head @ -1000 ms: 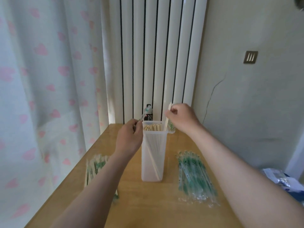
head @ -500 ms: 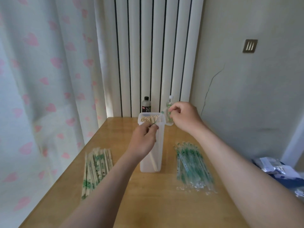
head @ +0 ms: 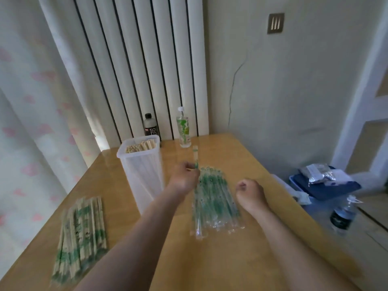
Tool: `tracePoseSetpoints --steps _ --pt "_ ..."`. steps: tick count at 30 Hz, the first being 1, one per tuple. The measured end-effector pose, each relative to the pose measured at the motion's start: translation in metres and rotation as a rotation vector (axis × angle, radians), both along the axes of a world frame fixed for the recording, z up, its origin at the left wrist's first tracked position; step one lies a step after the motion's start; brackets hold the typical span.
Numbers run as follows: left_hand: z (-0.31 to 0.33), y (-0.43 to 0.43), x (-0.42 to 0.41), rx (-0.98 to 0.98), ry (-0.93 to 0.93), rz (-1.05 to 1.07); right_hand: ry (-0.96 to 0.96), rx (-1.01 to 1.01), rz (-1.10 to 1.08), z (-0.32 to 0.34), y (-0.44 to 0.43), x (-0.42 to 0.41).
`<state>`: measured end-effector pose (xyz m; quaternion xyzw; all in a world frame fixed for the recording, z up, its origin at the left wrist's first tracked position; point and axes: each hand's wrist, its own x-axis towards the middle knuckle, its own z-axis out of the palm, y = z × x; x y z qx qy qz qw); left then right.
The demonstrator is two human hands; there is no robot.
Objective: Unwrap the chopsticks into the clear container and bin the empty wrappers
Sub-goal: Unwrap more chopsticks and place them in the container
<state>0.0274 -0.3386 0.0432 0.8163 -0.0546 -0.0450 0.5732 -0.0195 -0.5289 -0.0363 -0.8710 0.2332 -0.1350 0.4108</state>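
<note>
Pinching empty wrapper [head: 196, 157] upright in left hand [head: 184, 178], just above wrapper pile [head: 216, 202] right of clear container [head: 144, 175], with right hand [head: 249, 192] curled on nothing. Best lowered lengthwise onto pile, released low.

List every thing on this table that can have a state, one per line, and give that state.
clear container: upright, lidless, holds bare chopsticks.
left hand: pinches one wrapper above the empty wrappers.
right hand: curled, holds nothing.
wrapped chopsticks: sealed, lying flat.
empty wrappers: flat pile.
dark bottle: upright, capped.
clear bottle: upright, capped.
</note>
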Motion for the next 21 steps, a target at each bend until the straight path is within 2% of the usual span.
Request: tracePoseSetpoints --steps 7,14,21 --pt "-0.034 -0.032 0.053 0.178 0.011 0.141 -0.071 0.014 0.021 -0.030 -0.009 0.002" --pt "-0.059 -0.045 0.065 0.412 -0.030 0.116 -0.098 0.067 0.050 -0.029 -0.012 0.003" --pt "-0.057 -0.044 0.063 0.429 -0.095 0.105 -0.110 0.100 0.052 -0.027 -0.013 0.003"
